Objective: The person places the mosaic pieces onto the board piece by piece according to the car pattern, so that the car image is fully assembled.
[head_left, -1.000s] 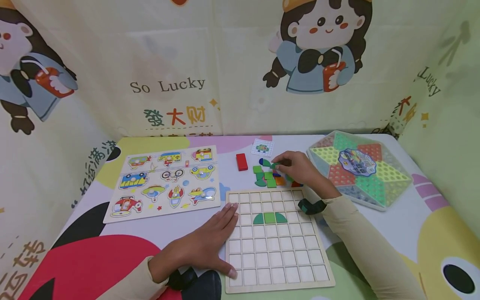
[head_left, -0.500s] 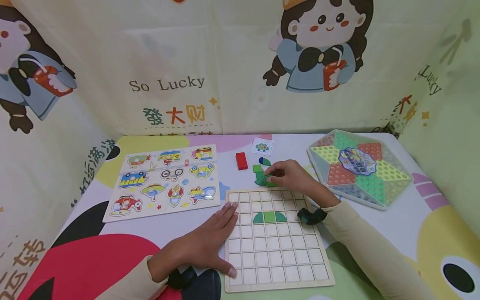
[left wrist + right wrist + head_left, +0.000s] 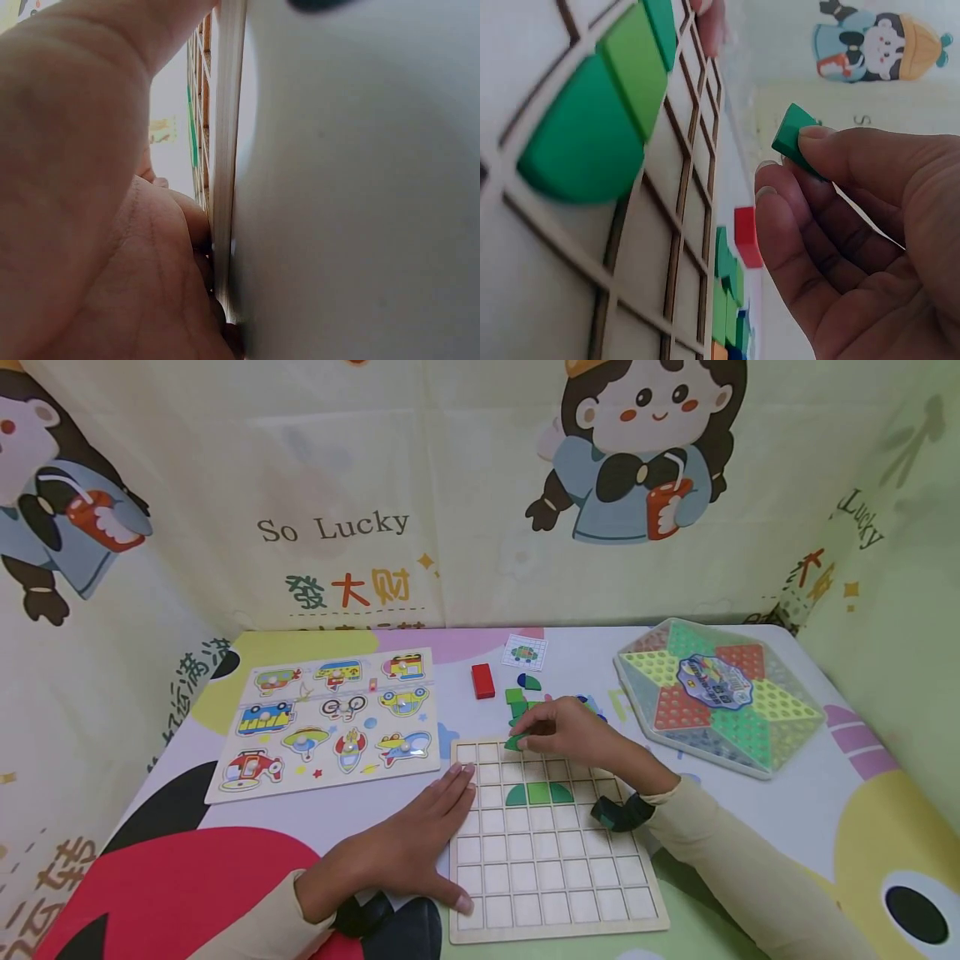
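My right hand (image 3: 585, 737) pinches a dark green block (image 3: 792, 133) between thumb and fingers, above the far edge of the wooden grid board (image 3: 555, 936). The right wrist view shows a flat face and straight edge; my fingers hide part of the block. On the board's third row lies a light green square (image 3: 538, 792) between two dark green quarter-circle pieces, one on the left (image 3: 517, 796) and one on the right (image 3: 561, 792). My left hand (image 3: 405, 852) rests along the board's left edge, its fingers straight and its thumb near the lower corner.
Behind the board lie loose green pieces (image 3: 516, 697), partly hidden by my right hand. Nearby are a red block (image 3: 483, 681) and a pattern card (image 3: 524, 653). A vehicle puzzle board (image 3: 322, 727) lies left; a hexagonal game box (image 3: 716, 697) lies right.
My right hand has come from the loose pieces toward me, to over the board's far edge, carrying the dark green block. My left hand stays in place.
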Action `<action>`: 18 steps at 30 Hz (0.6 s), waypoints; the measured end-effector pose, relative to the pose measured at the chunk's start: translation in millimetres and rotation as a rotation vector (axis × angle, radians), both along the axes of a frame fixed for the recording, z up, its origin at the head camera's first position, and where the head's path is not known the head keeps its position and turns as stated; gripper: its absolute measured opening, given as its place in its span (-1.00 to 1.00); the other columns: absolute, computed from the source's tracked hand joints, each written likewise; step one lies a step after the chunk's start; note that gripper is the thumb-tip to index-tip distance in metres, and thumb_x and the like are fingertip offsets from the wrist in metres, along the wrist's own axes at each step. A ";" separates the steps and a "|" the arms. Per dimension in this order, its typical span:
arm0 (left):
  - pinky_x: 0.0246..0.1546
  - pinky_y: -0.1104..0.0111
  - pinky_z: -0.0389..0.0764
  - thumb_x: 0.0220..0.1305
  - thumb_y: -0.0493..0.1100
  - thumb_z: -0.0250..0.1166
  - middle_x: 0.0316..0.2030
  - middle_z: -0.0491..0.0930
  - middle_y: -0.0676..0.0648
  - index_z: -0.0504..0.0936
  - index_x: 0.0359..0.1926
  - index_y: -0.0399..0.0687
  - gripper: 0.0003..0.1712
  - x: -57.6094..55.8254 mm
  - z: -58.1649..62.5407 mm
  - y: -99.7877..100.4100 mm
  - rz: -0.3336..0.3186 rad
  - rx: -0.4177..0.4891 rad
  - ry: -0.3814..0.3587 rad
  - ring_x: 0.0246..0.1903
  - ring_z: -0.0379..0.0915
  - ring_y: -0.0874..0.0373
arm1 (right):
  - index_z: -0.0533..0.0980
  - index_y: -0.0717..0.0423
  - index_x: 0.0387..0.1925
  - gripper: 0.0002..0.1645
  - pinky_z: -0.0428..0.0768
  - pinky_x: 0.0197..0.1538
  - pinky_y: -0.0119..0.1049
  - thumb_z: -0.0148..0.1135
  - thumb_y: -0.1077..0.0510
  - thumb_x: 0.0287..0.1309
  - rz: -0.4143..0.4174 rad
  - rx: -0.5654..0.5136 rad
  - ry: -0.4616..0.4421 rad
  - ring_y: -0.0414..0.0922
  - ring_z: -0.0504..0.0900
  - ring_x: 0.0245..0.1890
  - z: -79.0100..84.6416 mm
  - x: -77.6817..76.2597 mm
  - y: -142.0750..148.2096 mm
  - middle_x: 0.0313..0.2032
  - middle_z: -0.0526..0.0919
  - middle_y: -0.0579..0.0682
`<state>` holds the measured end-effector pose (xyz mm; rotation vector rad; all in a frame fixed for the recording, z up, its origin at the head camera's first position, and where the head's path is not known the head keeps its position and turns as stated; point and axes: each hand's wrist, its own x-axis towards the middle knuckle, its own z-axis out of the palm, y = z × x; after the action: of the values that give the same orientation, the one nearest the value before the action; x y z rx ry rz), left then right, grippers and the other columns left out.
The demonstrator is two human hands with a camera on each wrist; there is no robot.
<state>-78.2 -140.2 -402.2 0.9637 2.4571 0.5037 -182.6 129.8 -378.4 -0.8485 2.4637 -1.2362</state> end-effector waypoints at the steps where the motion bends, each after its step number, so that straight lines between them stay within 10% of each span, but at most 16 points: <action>1: 0.40 0.02 -0.14 -0.18 0.58 0.29 0.53 -0.46 0.04 -0.14 0.54 -0.08 0.46 -0.1 0.0 -0.2 0.000 -0.001 -0.001 0.47 -0.63 0.10 | 0.71 0.10 -0.24 -0.87 0.57 -0.24 -0.34 0.38 0.26 0.14 0.016 -0.004 -0.003 -0.18 0.58 -0.30 -0.1 1.6 -1.6 -0.24 0.71 -0.11; 18: 0.40 0.02 -0.16 -0.18 0.61 0.27 0.52 -0.48 0.04 -0.15 0.54 -0.10 0.47 -1.6 -1.8 -1.4 -0.010 0.002 0.004 0.46 -0.65 0.11 | 0.70 0.00 -0.22 -0.84 0.61 -0.18 -0.35 0.34 0.27 0.18 0.202 0.023 -0.080 -0.26 0.60 -0.34 -3.1 25.3 -17.5 -0.29 0.69 -0.22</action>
<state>-79.8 -141.6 -404.0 0.9778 2.4550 0.5010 -157.3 112.2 -381.6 -0.9931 2.2618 -1.1456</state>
